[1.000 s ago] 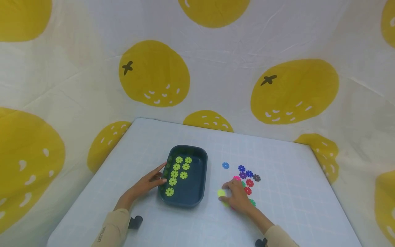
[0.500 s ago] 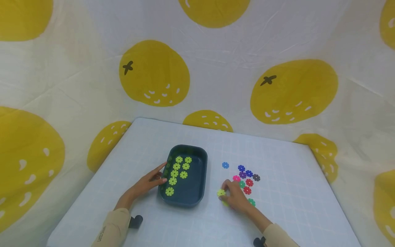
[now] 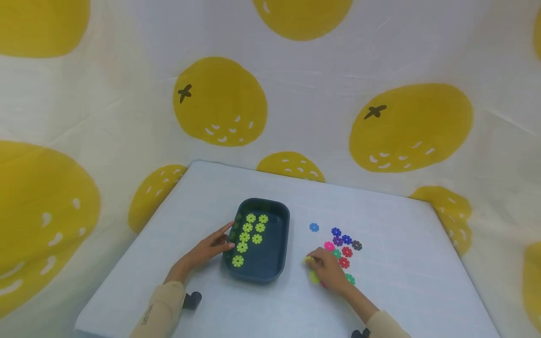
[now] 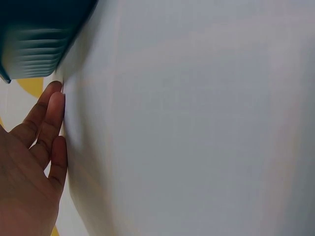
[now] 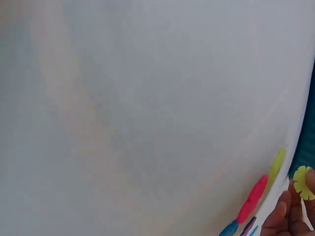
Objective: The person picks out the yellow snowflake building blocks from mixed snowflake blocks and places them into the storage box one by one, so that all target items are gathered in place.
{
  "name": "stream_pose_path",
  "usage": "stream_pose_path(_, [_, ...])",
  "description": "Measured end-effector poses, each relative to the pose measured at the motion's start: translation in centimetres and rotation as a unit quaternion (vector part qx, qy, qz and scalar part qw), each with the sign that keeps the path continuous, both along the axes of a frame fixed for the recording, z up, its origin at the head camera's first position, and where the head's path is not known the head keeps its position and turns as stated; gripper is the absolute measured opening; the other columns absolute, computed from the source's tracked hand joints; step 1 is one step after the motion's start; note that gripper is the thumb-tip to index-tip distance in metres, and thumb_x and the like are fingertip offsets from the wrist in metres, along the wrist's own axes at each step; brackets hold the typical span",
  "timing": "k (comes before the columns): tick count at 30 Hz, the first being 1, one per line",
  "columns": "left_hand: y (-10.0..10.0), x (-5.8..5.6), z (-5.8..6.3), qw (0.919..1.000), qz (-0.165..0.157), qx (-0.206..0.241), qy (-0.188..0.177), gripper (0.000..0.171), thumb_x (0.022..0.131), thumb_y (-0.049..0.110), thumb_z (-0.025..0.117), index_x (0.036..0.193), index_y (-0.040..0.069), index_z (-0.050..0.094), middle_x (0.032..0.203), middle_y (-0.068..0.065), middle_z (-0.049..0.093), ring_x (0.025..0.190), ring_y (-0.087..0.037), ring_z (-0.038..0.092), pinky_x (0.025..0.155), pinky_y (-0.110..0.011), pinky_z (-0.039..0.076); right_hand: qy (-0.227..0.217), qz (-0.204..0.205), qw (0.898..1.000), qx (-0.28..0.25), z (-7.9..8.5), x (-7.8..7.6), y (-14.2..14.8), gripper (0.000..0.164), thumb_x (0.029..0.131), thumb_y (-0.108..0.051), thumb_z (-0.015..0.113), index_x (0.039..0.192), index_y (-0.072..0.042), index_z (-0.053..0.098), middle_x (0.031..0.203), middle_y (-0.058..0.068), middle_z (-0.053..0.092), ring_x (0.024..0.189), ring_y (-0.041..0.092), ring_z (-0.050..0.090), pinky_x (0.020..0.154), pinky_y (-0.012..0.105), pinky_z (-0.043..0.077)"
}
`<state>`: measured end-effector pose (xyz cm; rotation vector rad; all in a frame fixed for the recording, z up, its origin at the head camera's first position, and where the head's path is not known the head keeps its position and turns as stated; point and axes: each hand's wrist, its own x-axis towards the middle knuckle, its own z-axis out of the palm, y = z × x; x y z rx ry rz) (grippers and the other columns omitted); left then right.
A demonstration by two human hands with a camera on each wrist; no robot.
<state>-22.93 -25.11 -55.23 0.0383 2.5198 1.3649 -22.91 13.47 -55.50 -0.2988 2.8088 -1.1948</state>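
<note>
My right hand (image 3: 328, 270) pinches a yellow-green notched plastic disc (image 3: 310, 260) between thumb and fingertips, right of the tray. In the right wrist view that snowflake disc (image 5: 301, 183) is held on edge, part of it behind a finger. Another yellow disc (image 3: 313, 277) lies under this hand, beside a mostly covered pink one. My left hand (image 3: 209, 249) rests at the left side of a dark blue tray (image 3: 272, 258), index finger and thumb at its rim. The left wrist view shows its other fingers (image 4: 54, 118) extended below the ribbed tray wall (image 4: 37, 54).
Several yellow-green discs (image 3: 244, 237) lie inside the tray's left half. To the right, on the pale cloth, are a light blue disc (image 3: 314, 227), dark blue discs (image 3: 346, 239), red discs (image 3: 347, 252), a pink disc (image 3: 329, 246), green discs (image 3: 350, 279) and a dark grey disc (image 3: 357, 245).
The right hand has lifted and tilted the yellow disc, uncovering more of the yellow one beneath. The left hand stays at the tray. The whole head view has shifted slightly.
</note>
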Motion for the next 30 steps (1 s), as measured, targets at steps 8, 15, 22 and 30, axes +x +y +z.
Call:
stream_pose_path(8, [0.1,-0.1,0.0,1.0,0.004,-0.007,-0.004,0.073,0.093,0.048,0.064,0.155,0.046,0.025,0.139,-0.009,0.053,0.124,-0.026,0.05,0.106,-0.062,0.038,-0.14,-0.038,0.976,-0.161,1.5,-0.2,-0.4,0.024,0.094,-0.018,0.068,0.111,0.0,0.07,0.097,0.011,0.075,0.087,0.022,0.075,0.073,0.022,0.058])
stream_pose_path(15, [0.1,-0.1,0.1,1.0,0.001,-0.004,-0.007,0.073,0.094,0.048,0.064,0.154,0.047,0.024,0.141,-0.01,0.051,0.126,-0.028,0.049,0.107,-0.063,0.037,-0.267,-0.079,0.914,-0.295,3.3,-0.9,-1.1,0.049,0.094,-0.023,0.069,0.133,0.004,0.056,0.113,0.017,0.073,0.097,0.025,0.074,0.081,0.026,0.057])
stream_pose_path(22, [0.2,0.2,0.6,0.9999,0.004,-0.002,-0.013,0.073,0.094,0.048,0.064,0.155,0.045,0.025,0.145,-0.012,0.049,0.132,-0.032,0.046,0.108,-0.066,0.034,-0.317,-0.084,0.878,-0.348,5.0,-1.3,-1.7,0.051,0.096,-0.02,0.066,0.138,0.005,0.052,0.118,0.016,0.071,0.104,0.024,0.072,0.085,0.024,0.056])
stream_pose_path(30, [0.3,0.2,0.6,0.9999,0.003,-0.004,-0.01,0.073,0.093,0.049,0.064,0.155,0.045,0.024,0.144,-0.012,0.049,0.132,-0.032,0.046,0.109,-0.065,0.034,-0.33,-0.058,0.869,-0.363,6.7,-2.2,-2.8,0.047,0.097,-0.016,0.063,0.136,0.008,0.053,0.113,0.016,0.072,0.103,0.025,0.072,0.086,0.026,0.056])
